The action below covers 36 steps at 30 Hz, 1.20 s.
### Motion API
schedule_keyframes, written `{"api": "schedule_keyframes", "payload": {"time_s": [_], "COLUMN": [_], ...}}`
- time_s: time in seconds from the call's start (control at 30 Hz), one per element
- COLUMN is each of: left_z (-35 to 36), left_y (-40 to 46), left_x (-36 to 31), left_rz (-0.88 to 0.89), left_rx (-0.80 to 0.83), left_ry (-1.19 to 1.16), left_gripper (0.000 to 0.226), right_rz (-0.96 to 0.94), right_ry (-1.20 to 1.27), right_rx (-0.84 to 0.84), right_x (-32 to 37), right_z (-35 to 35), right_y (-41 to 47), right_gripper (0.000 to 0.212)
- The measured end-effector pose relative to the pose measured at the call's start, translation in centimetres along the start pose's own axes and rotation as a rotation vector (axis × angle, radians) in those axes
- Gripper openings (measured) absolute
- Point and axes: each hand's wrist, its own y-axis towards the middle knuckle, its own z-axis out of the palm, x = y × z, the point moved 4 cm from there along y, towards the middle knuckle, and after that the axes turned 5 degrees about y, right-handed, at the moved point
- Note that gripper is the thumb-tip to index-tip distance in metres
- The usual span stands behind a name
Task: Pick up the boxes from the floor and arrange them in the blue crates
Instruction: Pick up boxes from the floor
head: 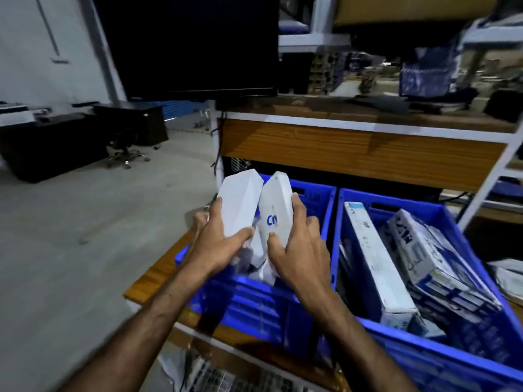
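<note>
In the head view, you hold two white boxes, one in each hand, side by side and standing almost upright above the left blue crate (319, 210). Your left hand (218, 244) grips the left white box (240, 205), with the thumb on its near face and the fingers curled around its far side. Your right hand (300, 247) grips the right white box (278, 210), which carries blue letters; the thumb presses on the front and the fingers wrap around its right edge. The two boxes touch each other near their lower ends, and both are partly over the crate opening.

You can see two blue crates, standing side by side on a low wooden shelf (152, 281). The right blue crate (424, 352) already contains several boxes: one long white box (373, 258) leaning on its edge, and at least two printed boxes (430, 256) stacked beside it. How many lie under these, you cannot tell. Inside the left crate there is some white material below your hands, but it is blurred.

Behind the crates there is a wooden desk panel (353, 154), and above it one dark monitor (192, 43).
</note>
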Motion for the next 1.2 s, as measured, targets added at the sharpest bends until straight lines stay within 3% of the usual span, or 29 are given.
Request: {"api": "schedule_keyframes", "payload": {"time_s": [0.17, 0.3, 0.5, 0.87, 1.2], "left_z": [1.6, 3.9, 8.3, 16.5, 20.6], "left_y": [8.6, 14.3, 21.4, 27.0, 28.3], "left_x": [-0.2, -0.3, 0.4, 2.7, 5.1], "left_rz": [0.081, 0.170, 0.237, 0.184, 0.137], "left_rx": [0.097, 0.168, 0.337, 0.664, 0.683], "left_ry": [0.233, 0.397, 0.556, 0.693, 0.773], "left_gripper": [0.095, 0.087, 0.078, 0.073, 0.083], "right_rz": [-0.076, -0.084, -0.026, 0.173, 0.300], "right_ry": [-0.339, -0.549, -0.743, -0.803, -0.730], "right_rx": [-0.077, -0.013, 0.133, 0.445, 0.564], "right_x": [-1.6, -2.7, -4.6, -10.7, -14.9], "right_z": [1.4, 4.4, 8.5, 14.8, 17.2], "right_y": [6.0, 11.0, 16.7, 23.9, 23.8], "right_gripper": [0.082, 0.080, 0.054, 0.030, 0.029]}}
